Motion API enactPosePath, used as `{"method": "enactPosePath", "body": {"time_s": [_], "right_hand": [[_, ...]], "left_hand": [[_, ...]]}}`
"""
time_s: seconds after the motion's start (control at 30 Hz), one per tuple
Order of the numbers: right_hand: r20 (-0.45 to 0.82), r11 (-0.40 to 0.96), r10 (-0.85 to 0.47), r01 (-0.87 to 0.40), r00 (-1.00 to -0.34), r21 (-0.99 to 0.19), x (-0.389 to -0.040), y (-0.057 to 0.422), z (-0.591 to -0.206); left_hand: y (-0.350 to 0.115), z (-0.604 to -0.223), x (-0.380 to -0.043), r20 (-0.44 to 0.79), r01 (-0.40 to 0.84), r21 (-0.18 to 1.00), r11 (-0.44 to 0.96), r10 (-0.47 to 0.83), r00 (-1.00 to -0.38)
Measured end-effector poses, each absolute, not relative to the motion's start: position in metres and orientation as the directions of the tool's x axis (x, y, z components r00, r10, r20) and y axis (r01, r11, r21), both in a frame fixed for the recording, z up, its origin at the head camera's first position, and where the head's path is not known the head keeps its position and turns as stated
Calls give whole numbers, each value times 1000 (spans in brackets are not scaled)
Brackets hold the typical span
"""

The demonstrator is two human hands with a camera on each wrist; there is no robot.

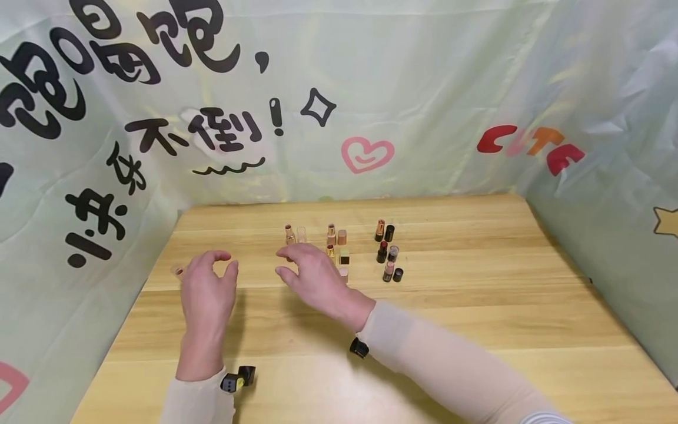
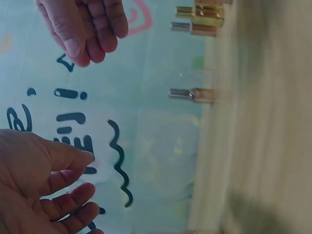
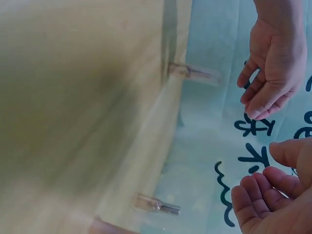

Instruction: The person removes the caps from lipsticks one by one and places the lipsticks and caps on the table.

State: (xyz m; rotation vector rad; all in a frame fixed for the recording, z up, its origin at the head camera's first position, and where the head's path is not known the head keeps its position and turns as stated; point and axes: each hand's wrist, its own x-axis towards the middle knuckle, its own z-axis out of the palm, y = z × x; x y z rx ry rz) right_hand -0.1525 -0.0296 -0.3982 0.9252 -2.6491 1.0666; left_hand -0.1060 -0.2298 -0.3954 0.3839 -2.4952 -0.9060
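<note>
Both hands hover over the table with nothing in them. My left hand (image 1: 208,297) is at the left, its thumb and fingers bent and apart. Partly behind it stands a lipstick (image 1: 179,271) that shows a clear cap (image 3: 207,76) in the right wrist view. My right hand (image 1: 318,280) reaches in from the right, fingers loosely bent. Just beyond it stand an uncapped lipstick (image 1: 289,234) and a clear cap (image 1: 301,234). It partly hides a gold lipstick (image 1: 331,252) beside a dark-topped gold cap (image 1: 345,257) and a pale pink piece (image 1: 344,274).
Behind, a rose-gold lipstick (image 1: 331,234) stands by its cap (image 1: 342,237). To the right are three more lipsticks, the back one black and rose gold (image 1: 379,230), each with a cap alongside. A printed cloth (image 1: 424,106) surrounds the wooden table (image 1: 477,330).
</note>
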Motion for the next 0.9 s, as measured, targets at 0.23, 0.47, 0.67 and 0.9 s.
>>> {"method": "enactPosePath", "body": {"time_s": [0.23, 0.47, 0.67, 0.9], "right_hand": [[293, 585, -499, -566, -816, -581, -148, -34, -413], [258, 599, -504, -549, -824, -583, -145, -39, -422], [228, 601, -510, -533, -829, -596, -144, -43, -429], [218, 601, -524, -539, -823, -590, -143, -46, -436]], "left_hand": [[-236, -408, -107, 307, -112, 680, 724, -420, -854], [-243, -420, -107, 293, -143, 701, 699, -465, -835], [-249, -430, -108, 239, -180, 715, 676, -478, -845], [-255, -443, -109, 202, -207, 732, 649, -497, -844]]}}
